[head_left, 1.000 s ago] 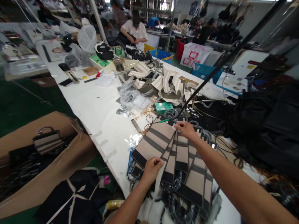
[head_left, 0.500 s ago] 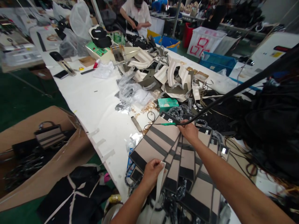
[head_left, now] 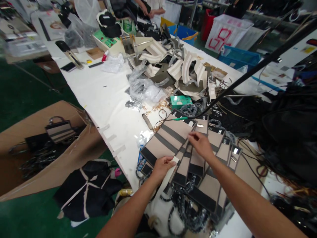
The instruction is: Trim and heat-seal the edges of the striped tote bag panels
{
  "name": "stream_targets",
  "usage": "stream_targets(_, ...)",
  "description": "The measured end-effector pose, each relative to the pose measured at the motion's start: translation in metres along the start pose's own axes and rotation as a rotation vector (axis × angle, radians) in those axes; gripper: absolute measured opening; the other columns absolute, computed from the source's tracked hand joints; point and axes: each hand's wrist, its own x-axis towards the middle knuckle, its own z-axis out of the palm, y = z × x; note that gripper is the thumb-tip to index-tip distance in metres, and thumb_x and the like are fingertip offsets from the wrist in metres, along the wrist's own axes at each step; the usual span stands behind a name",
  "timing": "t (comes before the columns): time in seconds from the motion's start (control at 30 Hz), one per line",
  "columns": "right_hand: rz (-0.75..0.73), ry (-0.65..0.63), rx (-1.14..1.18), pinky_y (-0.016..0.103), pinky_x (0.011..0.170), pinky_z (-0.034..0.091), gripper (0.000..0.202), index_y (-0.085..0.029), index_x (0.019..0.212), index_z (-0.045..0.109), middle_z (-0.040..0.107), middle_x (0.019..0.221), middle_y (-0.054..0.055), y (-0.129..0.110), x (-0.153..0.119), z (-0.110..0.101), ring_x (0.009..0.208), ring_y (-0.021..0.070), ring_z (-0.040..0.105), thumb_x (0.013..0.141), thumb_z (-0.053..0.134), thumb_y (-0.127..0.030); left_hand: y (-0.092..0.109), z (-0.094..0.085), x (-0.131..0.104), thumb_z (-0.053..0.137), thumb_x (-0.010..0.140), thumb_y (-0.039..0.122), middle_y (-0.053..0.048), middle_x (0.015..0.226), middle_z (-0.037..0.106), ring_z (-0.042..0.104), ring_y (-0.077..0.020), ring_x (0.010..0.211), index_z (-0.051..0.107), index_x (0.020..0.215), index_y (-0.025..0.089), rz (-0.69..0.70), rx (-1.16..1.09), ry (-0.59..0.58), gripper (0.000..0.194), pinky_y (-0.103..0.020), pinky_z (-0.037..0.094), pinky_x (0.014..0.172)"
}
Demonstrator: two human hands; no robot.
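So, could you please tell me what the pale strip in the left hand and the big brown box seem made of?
The strip: possibly paper tape or fabric, off-white and matt, since it hangs flat like a ribbon; I can't tell which.
The box: most likely cardboard, plain brown and dull, with stiff, folded sides.

Right hand [head_left: 201,144]: lower, off the striped panel's [head_left: 170,129] upper edge
White piece [head_left: 190,123]: free of fingers, near panel corner
Far person [head_left: 158,10]: head out of view
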Motion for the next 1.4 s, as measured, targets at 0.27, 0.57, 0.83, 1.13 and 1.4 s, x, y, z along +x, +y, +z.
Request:
stream_targets(0.27,-0.196,-0.636,-0.282,0.026,0.076,0.045,0.02,-0.026,0.094,0.074,0.072,0.095,0.0,-0.024,-0.057,0.03,0.086,0.0144,0.064,0.083,0.058,-0.031,-0.004,-0.001,0.003,0.079,0.065,0.044,0.003,0.063,0.062,0.051,-0.0103,0.06,0.066,0.071,0.015,0.113,0.183,0.026,0.032,-0.023,0.037,0.058)
stream_targets(0.57,-0.191,-0.609,-0.553,0.029,0.062,0.036,0.012,-0.026,0.073,0.074,0.076,0.077,0.002,-0.04,-0.042,0.032,0.075,0.0189,0.066,0.074,0.062,-0.027,-0.002,0.008,-0.003,0.075,0.067,0.04,0.005,0.055,0.055,0.045,-0.0097,0.055,0.064,0.063,0.016,0.189,0.262,0.088,0.027,-0.024,0.031,0.055)
stream_targets(0.83,-0.191,-0.281,-0.501,0.03,0.079,0.046,0.031,-0.024,0.094,0.073,0.073,0.1,0.006,-0.024,-0.012,0.017,0.092,0.0192,0.065,0.092,0.044,-0.036,-0.007,0.008,-0.007,0.076,0.068,0.045,0.004,0.059,0.057,0.047,-0.0112,0.059,0.067,0.065,0.016,0.167,0.252,0.128,0.03,-0.024,0.034,0.058)
stream_targets(1.13,-0.294,-0.243,-0.475,0.031,0.072,0.041,0.027,-0.021,0.081,0.076,0.072,0.084,0.005,-0.038,0.135,-0.006,0.082,0.0201,0.061,0.085,0.052,-0.034,-0.006,0.002,0.008,0.08,0.062,0.046,0.003,0.058,0.06,0.049,-0.0107,0.055,0.065,0.065,0.016,0.04,0.166,0.097,0.034,-0.024,0.034,0.054)
stream_targets(1.4,-0.376,-0.295,-0.64,0.033,0.066,0.032,0.022,-0.023,0.075,0.077,0.07,0.081,0.006,-0.029,0.171,0.005,0.077,0.0202,0.055,0.079,0.059,-0.035,-0.007,0.001,0.009,0.08,0.063,0.045,0.004,0.055,0.056,0.044,-0.0092,0.054,0.064,0.064,0.016,0.015,0.16,0.082,0.033,-0.023,0.032,0.053)
